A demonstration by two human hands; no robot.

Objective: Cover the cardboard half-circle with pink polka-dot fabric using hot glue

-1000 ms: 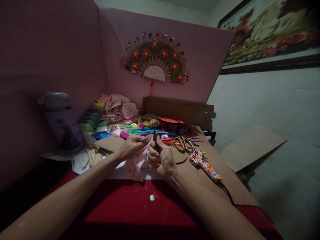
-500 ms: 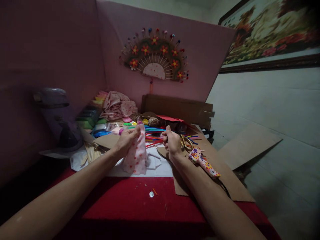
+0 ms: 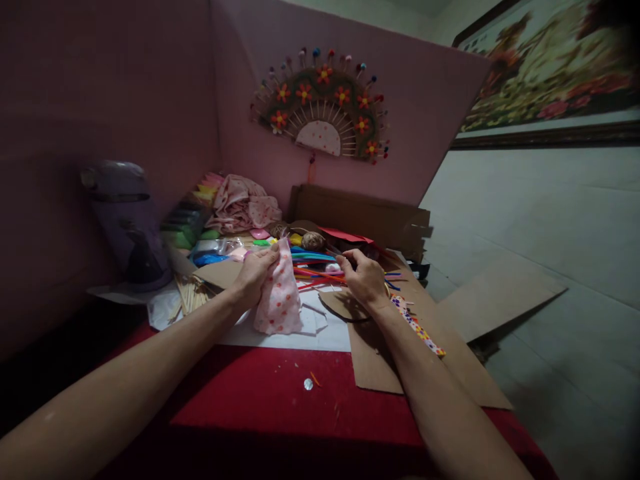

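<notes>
My left hand (image 3: 257,270) pinches a pink cloth with red dots (image 3: 281,293) by its upper edge. The cloth hangs down over white paper (image 3: 317,340). To the right, my right hand (image 3: 364,275) is raised over the supplies with thumb and forefinger brought close together. Anything between those fingertips is too small to make out. Coloured pipe cleaners (image 3: 315,256) lie just behind and between the hands. Under my right wrist rest a curved brown cardboard piece (image 3: 340,305) and a flower-patterned glue gun (image 3: 420,332), partly hidden by my forearm.
Flat cardboard (image 3: 375,360) covers the right of the red-covered table (image 3: 250,400). Thin wooden sticks (image 3: 190,293), a purple canister (image 3: 133,233) and a crumpled dotted cloth (image 3: 243,203) stand or lie left. Twine balls (image 3: 313,241) sit behind. A decorated fan (image 3: 320,110) hangs on the pink board.
My right hand has moved slightly right, and its fist has loosened into extended fingers, now covering most of the gold-handled scissors. The left hand still holds the cloth. The view has shifted slightly.
</notes>
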